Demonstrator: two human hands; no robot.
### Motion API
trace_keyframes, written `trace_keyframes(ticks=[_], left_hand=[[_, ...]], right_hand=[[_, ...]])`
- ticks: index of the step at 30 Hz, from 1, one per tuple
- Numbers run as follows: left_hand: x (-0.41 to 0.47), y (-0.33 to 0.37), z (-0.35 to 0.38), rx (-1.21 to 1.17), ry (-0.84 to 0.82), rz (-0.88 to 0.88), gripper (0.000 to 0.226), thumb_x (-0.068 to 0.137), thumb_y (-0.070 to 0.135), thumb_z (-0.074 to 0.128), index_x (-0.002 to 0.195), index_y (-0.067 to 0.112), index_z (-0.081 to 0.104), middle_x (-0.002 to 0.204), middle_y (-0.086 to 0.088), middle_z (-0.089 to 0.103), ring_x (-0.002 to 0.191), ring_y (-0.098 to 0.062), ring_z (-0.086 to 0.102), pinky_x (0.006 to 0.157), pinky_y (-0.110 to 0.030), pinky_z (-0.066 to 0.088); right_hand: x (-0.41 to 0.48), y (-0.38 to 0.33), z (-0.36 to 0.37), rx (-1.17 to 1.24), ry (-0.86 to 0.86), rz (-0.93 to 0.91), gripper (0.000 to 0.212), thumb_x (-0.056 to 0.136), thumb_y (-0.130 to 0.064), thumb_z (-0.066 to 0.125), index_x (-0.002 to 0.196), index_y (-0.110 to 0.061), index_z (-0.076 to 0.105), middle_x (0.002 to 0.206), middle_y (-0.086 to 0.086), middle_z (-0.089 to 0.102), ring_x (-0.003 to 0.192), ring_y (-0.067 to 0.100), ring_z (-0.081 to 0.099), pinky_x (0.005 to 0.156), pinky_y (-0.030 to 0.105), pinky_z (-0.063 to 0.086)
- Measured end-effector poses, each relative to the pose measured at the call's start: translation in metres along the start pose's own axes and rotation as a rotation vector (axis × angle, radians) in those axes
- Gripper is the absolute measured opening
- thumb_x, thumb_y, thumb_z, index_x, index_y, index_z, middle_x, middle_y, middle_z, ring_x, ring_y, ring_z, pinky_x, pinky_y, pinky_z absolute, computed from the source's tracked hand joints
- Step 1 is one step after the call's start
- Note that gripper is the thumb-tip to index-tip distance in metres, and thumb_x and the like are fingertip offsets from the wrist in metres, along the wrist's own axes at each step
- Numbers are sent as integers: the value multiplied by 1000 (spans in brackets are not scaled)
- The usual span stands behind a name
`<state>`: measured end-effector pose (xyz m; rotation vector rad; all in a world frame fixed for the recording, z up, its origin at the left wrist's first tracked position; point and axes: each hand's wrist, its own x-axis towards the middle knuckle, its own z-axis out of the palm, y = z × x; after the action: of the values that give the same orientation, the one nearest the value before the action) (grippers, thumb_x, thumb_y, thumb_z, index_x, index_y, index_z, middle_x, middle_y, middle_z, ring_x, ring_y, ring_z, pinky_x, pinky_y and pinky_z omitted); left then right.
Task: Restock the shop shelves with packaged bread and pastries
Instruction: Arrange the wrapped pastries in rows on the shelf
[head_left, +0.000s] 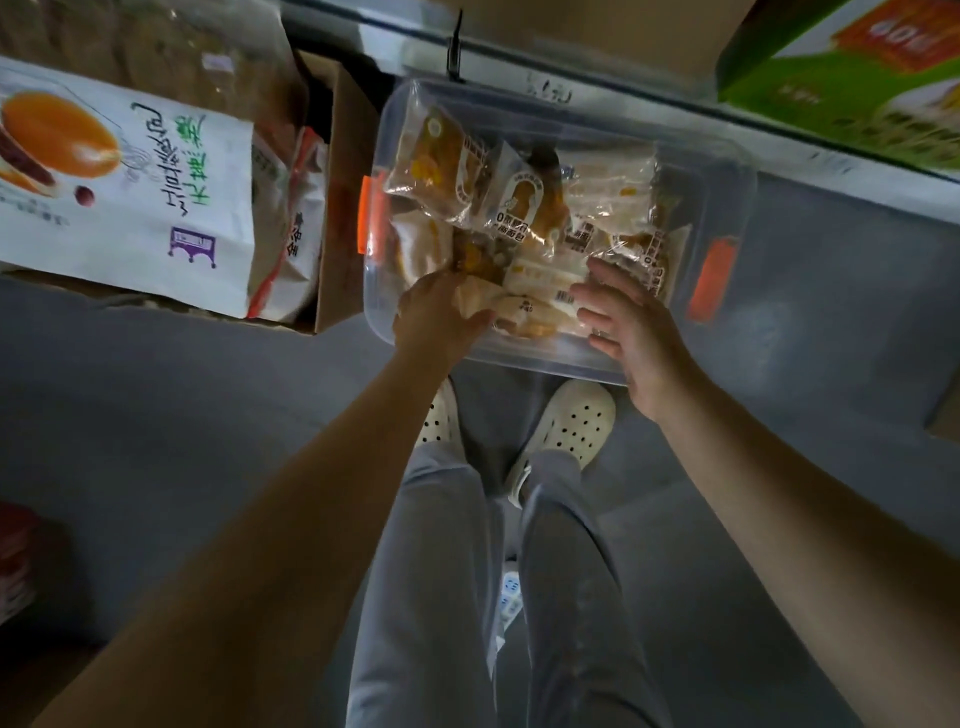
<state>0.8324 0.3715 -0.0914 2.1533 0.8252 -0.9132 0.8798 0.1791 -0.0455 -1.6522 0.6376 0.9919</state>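
A clear plastic bin (727, 171) with orange latches stands on the floor in front of my feet, filled with several packaged breads and pastries (519, 202). My left hand (441, 317) reaches into the near left of the bin, its fingers closed on a pale packaged pastry (524, 312) lying at the front. My right hand (628, 322) hovers over the near right of the bin, fingers spread, touching or just above the same pack's right end. Whether it grips anything is unclear.
A cardboard box (337, 208) at the left holds white bread bags (130, 182) with an orange picture. A green carton (857, 78) sits at the upper right beyond a metal rail (675, 98). Grey floor (182, 415) surrounds my legs; red packs (15, 561) lie far left.
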Motion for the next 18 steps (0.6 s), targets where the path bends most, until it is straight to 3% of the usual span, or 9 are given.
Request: trace_keyframes(ticks=[2, 8, 13, 16, 18], left_hand=[[5, -4, 10, 120, 19, 3, 59, 88, 40, 67, 141, 23, 48, 145, -4, 45, 133, -30, 40, 109, -48, 37], [5, -11, 16, 185, 168, 96, 36, 95, 23, 57, 131, 19, 58, 130, -7, 56, 118, -31, 50, 93, -40, 44], [-7, -5, -8, -168, 215, 66, 31, 96, 28, 61, 125, 18, 65, 121, -1, 65, 109, -20, 61, 93, -35, 49], [-16, 5, -25, -437, 182, 93, 19, 96, 24, 61, 111, 14, 67, 96, 9, 66, 89, -5, 62, 77, -15, 47], [-23, 15, -37, -628, 127, 91, 9, 97, 19, 60, 96, 13, 67, 76, 13, 65, 71, 1, 60, 66, -10, 44]], right_hand=[[7, 7, -4, 9, 1, 20, 43, 98, -27, 56, 141, -29, 51, 130, -4, 62, 115, 14, 59, 85, 27, 46], [8, 26, -13, 26, 9, 37, 41, 98, -28, 54, 138, -32, 51, 133, -3, 60, 116, 15, 59, 90, 31, 45], [-9, 20, -8, 57, -2, 49, 41, 91, -35, 60, 132, -36, 53, 134, -3, 59, 118, 18, 57, 96, 34, 44], [-18, 11, -2, 53, -29, 49, 57, 76, -46, 59, 132, -37, 53, 135, -5, 59, 117, 16, 57, 97, 37, 44], [-19, 5, 1, 42, -41, 51, 58, 83, -44, 63, 139, -34, 49, 138, -5, 56, 120, 18, 55, 98, 38, 43]])
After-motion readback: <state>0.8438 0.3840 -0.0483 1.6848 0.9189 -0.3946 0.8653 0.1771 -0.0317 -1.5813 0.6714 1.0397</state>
